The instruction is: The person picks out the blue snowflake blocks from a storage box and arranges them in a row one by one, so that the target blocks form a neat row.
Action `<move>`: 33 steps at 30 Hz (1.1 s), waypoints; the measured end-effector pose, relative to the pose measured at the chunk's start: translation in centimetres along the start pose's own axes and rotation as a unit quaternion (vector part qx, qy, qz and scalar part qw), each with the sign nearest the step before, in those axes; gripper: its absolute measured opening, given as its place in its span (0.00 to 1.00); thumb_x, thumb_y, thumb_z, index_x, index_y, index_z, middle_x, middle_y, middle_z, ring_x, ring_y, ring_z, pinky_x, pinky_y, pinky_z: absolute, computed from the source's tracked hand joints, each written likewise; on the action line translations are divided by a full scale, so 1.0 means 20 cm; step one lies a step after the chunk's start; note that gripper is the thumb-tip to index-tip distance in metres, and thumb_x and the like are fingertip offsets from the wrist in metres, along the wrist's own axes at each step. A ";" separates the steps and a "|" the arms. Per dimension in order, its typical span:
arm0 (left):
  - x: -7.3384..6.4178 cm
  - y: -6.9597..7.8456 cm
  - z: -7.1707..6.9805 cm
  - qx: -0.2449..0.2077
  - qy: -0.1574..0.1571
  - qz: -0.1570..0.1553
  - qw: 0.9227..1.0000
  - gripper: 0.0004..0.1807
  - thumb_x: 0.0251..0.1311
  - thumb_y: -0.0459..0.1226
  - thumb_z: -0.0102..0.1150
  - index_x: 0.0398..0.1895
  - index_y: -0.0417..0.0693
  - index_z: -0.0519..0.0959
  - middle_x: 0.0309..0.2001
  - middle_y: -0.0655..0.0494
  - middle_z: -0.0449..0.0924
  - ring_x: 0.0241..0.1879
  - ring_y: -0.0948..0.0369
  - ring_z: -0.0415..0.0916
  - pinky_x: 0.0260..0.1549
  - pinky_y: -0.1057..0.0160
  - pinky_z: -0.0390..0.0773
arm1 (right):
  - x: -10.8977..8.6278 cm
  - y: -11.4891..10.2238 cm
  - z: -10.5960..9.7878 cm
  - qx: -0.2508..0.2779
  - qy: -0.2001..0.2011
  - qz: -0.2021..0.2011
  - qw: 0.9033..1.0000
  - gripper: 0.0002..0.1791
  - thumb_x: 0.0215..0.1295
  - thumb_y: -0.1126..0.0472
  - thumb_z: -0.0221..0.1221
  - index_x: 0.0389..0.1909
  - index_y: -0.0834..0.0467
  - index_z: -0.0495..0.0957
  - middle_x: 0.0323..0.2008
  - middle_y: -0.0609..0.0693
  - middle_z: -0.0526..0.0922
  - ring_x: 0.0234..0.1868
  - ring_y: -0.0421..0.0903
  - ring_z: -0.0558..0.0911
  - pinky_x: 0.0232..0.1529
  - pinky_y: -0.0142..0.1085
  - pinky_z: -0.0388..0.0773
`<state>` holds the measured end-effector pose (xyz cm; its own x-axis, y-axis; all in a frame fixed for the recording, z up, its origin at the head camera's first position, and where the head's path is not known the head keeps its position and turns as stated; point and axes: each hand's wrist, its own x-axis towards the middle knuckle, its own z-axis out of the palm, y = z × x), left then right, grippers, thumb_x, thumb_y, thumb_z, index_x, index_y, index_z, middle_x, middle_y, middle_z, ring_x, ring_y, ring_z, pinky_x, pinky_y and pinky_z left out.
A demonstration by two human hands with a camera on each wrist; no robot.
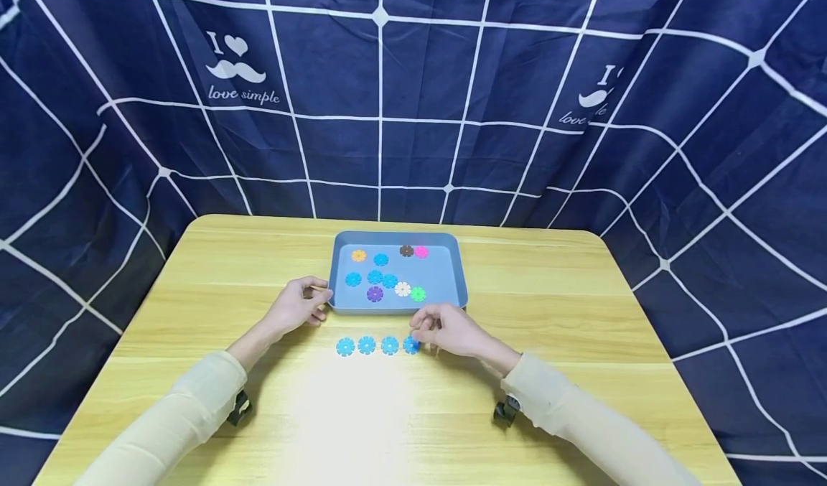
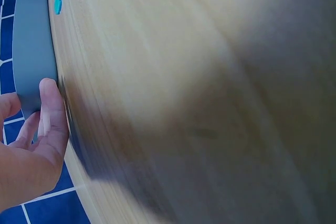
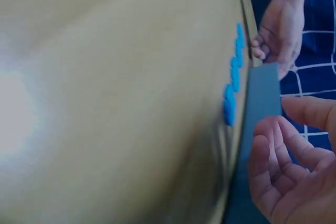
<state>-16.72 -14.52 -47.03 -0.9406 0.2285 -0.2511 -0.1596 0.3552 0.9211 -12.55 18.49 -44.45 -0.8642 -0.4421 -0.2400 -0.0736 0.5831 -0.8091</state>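
Note:
A shallow grey-blue tray (image 1: 395,309) holds flower-shaped notched plastic discs. At its front left corner is my left hand (image 1: 298,305), thumb at the rim and fingers on the outer wall. My right hand (image 1: 452,330) hovers in front of the tray's right corner, fingers loosely bent and nothing between them in the right wrist view. Its fingertips overlap the rightmost blue disc (image 1: 409,345) in the head view. That disc ends a row on the table with three other blue discs, a left one (image 1: 345,347), a second (image 1: 367,345) and a third (image 1: 390,345).
Inside the tray lie several blue discs (image 1: 353,279), plus an orange (image 1: 358,255), a brown (image 1: 405,251), a pink (image 1: 421,252), a purple (image 1: 375,294), a cream (image 1: 403,289) and a green disc (image 1: 418,294). Beyond the wooden table (image 1: 549,292) hangs a dark blue checked curtain (image 1: 413,69).

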 end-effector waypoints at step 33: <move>-0.01 0.00 0.00 -0.002 -0.003 0.003 1.000 0.24 0.78 0.36 0.56 0.68 0.27 0.71 0.47 0.35 0.85 0.29 0.62 0.85 0.32 0.62 0.93 | 0.34 -0.11 -0.22 -0.111 0.014 -0.095 0.989 0.19 0.70 0.54 0.69 0.56 0.62 0.85 0.39 0.51 0.89 0.34 0.41 0.84 0.38 0.32 0.83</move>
<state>-16.57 -14.56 -47.01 -0.9395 0.2370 -0.2473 -0.1552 0.3493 0.9241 -20.43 17.20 -42.02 -0.8381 -0.5401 -0.0771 -0.3405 0.6283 -0.6995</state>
